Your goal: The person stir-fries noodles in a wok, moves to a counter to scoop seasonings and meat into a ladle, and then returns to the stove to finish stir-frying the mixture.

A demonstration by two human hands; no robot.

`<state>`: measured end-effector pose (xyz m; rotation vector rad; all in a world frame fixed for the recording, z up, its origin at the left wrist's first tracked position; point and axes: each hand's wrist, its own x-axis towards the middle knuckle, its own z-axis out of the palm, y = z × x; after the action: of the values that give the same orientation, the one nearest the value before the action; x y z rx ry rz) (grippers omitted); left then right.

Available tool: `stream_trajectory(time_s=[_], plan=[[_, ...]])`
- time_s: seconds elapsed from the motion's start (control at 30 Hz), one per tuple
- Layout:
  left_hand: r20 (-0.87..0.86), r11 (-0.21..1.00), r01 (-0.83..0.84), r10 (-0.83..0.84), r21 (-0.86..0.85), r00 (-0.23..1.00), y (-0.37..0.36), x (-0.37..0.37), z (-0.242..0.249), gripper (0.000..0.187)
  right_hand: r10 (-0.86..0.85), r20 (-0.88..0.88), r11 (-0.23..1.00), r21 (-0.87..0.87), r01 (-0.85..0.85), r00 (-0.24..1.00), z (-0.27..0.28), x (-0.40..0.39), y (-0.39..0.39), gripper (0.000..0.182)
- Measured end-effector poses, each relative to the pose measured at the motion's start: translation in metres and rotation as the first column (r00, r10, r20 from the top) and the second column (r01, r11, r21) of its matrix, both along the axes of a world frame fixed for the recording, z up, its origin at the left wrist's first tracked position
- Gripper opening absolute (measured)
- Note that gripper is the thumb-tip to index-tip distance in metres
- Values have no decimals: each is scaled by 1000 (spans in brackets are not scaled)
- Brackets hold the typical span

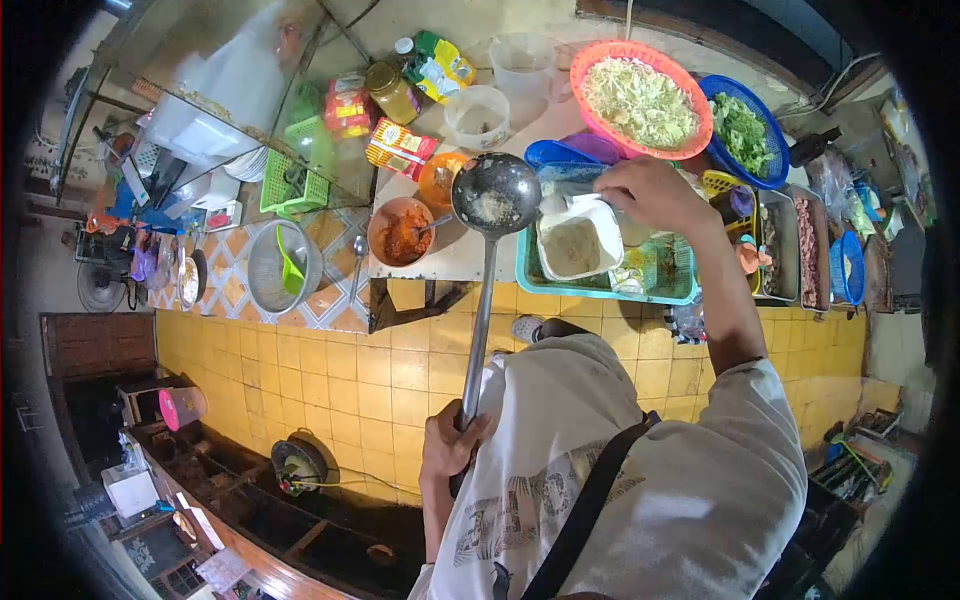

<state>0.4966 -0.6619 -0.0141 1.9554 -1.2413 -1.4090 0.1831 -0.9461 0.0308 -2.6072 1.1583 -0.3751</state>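
A long-handled metal ladle (pixel 481 310) is upright in the view, with my left hand (pixel 453 440) closed round the lower end of its handle. Some pale, grainy stuff lies in the ladle's dark bowl, above the counter's edge. My right hand (pixel 650 192) is at the back rim of a white square tub (pixel 574 246), its fingers bent down and pressed together; what they hold, if anything, is hidden. Greyish powder covers the bottom of the tub, which stands in a turquoise basket (pixel 660 290). Left of the ladle is a bowl of red paste (pixel 404 232) with a spoon.
Behind the tub are a red basket of shredded cabbage (pixel 640 102) and a blue basket of greens (pixel 742 135). Metal trays (pixel 806 250) stand at the right. A strainer with a green scoop (pixel 287 266) and a spoon (pixel 357 268) lie on the left counter.
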Motion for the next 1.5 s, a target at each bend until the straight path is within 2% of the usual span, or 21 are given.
stream_trajectory(time_s=[0.13,0.2,0.23,0.3,0.33,0.4,0.43,0.5,0.57,0.6,0.67,0.73,0.77,0.8,0.9,1.0,1.13,1.2,1.3,1.4,1.5], plan=[[10,1000,20,-20,6,1000,-1,-1,-2,36,-81,78,995,-45,84,994,9,22,4,15],[-6,1000,6,-6,3,1000,-3,-3,-4,35,-88,28,963,-252,93,996,9,32,5,16],[-22,1000,-4,4,-1,1000,-3,-3,-5,35,-86,28,964,-251,90,996,7,35,4,16],[-38,1000,-4,5,13,999,-4,-2,-9,34,-86,109,807,-575,133,990,0,39,1,17],[-55,1000,-3,5,26,998,-5,-2,-10,34,-83,111,808,-574,131,990,0,38,-1,17],[-57,1000,-20,20,8,998,-9,-3,-8,34,-387,12,831,-429,354,922,0,32,-5,16],[-62,999,-31,30,-10,998,-10,-4,-7,34,-386,13,833,-426,354,923,-2,28,-8,16],[-45,999,-37,37,6,998,-13,-4,-4,31,-419,-468,907,-176,383,778,-3,18,-19,20],[-32,999,-40,41,19,999,-17,-4,-1,29,-386,-516,916,-119,382,765,-37,19,-34,18],[-107,992,-111,117,64,987,-17,-3,1,25,-344,-561,923,-56,380,753,-61,21,-41,17],[-197,969,-228,242,94,950,-16,-5,1,20,-311,-540,935,-26,354,782,-103,17,-55,17],[-189,962,-255,270,97,944,-14,-4,2,21,-276,-513,946,4,324,813,-133,14,-71,16],[-186,955,-281,295,98,937,-14,-3,3,22,-232,-486,945,93,314,843,-145,11,-81,16],[-137,957,-273,285,97,949,-16,-3,6,22,-192,-454,936,182,301,870,-142,13,-84,17],[-112,947,-300,313,117,943,-13,-1,0,23,-243,-506,897,207,390,828,-129,20,-84,17],[-96,946,-305,316,113,944,-13,-4,-1,25,-273,-490,914,136,382,828,-126,15,-86,17],[-130,935,-329,346,130,929,-22,-10,3,28,-186,-483,928,199,314,856,-165,6,-97,16],[-120,936,-323,340,140,933,-26,-11,3,29,-97,-336,883,405,236,937,-177,4,-98,18],[-31,966,-237,241,106,970,-29,-9,-3,30,-42,-235,879,453,148,971,-180,6,-95,20],[-40,959,-245,253,145,967,-37,-13,2,30,-114,-145,814,553,176,983,-170,1,-91,23],[-71,971,-212,221,113,973,-37,-11,-8,29,-98,-98,835,533,135,990,-144,-5,-85,22]])
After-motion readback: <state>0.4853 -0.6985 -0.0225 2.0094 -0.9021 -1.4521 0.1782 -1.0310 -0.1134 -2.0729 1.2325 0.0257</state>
